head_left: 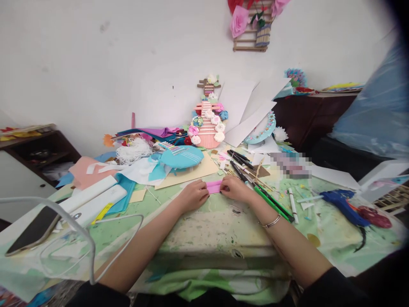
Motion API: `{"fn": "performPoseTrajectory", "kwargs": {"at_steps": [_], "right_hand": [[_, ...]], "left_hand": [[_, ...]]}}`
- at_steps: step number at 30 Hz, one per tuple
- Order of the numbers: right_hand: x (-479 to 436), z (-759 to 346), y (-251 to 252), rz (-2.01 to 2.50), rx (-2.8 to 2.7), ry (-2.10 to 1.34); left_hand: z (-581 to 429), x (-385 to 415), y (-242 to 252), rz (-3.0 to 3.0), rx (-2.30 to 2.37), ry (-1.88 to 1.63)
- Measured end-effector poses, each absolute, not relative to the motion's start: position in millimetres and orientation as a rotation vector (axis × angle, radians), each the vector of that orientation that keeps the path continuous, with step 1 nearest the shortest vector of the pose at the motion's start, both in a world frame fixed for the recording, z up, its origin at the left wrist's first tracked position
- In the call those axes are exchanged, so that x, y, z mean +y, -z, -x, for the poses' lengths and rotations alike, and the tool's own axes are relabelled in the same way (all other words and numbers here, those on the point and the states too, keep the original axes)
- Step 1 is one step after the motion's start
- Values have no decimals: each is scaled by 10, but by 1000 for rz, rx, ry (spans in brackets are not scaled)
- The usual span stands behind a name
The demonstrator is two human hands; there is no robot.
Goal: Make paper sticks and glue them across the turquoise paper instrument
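Two bare hands work at one pink strip (214, 186), located near the middle of the table cloth (223, 230) and spanning the gap between the hands; the left hand (193, 196) has its fingers closed on the strip's left end; the right hand (235, 189) has thumb and fingertips pinched on its right end; whether the strip's underside touches the cloth cannot be determined. The right wrist carries a silver bracelet (271, 221); several black pens (238, 160) lie just beyond the right hand; a bright green tool (271, 204) lies beside the right forearm, with a white marker (292, 206) to its right; a blue glue gun (343, 204) rests farther right, its cord toward the near edge. Beyond the left hand sits a turquoise oval piece (182, 157) with pale strings across its face; a bundle of white string (134, 150) lies to its left; a pink lute-shaped ornament (208, 134) trimmed with paper flowers stands upright near the wall; a white cable (91, 245) loops over the left side of the table, near a dark phone (35, 230).
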State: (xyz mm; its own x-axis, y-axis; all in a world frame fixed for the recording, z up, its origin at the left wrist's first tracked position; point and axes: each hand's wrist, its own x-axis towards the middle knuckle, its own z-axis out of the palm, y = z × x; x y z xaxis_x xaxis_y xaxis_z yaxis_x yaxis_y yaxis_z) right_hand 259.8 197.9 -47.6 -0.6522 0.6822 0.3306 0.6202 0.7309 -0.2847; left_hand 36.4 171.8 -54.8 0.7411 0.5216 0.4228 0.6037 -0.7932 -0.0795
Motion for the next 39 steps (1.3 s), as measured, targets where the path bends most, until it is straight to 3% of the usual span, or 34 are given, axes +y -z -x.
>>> {"fn": "performPoseTrajectory", "kwargs": {"at_steps": [21,30,39], "right_hand": [[1974,-2580,495,1119,-2583,-186],[2000,-2540,543,1218,-2548,-193],[2021,-2508,551,1324,-2491,-228]], "left_hand": [[-326,1785,461,2991,-1445,613],[-362,1770,500,2892,-1478,475],[-374,1813,558,2820,-1564,572]]}}
